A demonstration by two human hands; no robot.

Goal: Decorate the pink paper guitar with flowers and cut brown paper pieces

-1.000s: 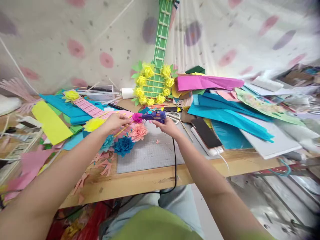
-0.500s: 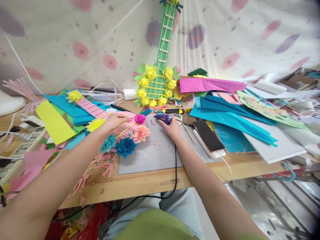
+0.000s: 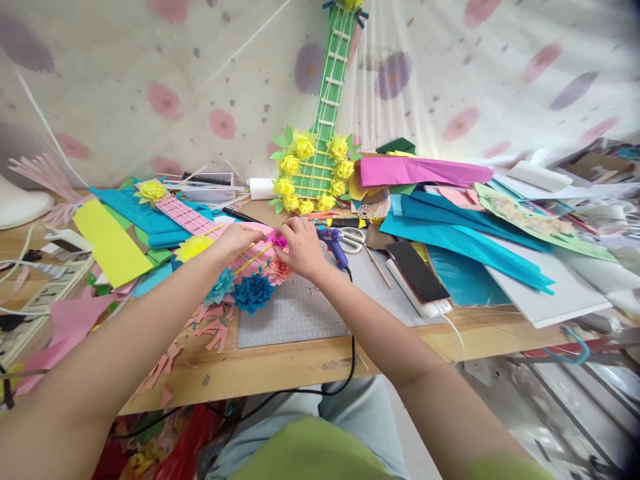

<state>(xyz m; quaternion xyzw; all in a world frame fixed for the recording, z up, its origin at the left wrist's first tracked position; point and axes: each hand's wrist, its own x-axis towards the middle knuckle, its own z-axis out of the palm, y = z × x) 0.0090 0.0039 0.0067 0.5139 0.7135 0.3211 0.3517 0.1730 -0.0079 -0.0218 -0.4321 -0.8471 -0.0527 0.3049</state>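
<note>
A pink paper guitar [image 3: 185,217] with yellow strips across its body lies on the left. Paper flowers sit along its edge: a dark blue one [image 3: 253,293], a light blue one [image 3: 220,287], a peach one [image 3: 280,270] and a magenta one [image 3: 276,240]. My right hand [image 3: 303,247] has its fingers closed around the magenta flower, partly covering it. Just left of that flower, my left hand [image 3: 239,241] is over the guitar body with fingertips pinched; what is between them is hidden. A purple glue gun [image 3: 334,245] rests right of my right hand.
A grey cutting mat [image 3: 295,320] lies under the work. Scissors [image 3: 354,240], a stick and a phone [image 3: 419,270] are to the right, beside blue paper [image 3: 460,247]. A green paper guitar [image 3: 327,107] with yellow flowers stands behind. The glue gun's black cord crosses the table edge.
My right hand has let go of the glue gun, leaving it on the mat, and moved left onto the magenta flower. My left hand has shifted slightly right.
</note>
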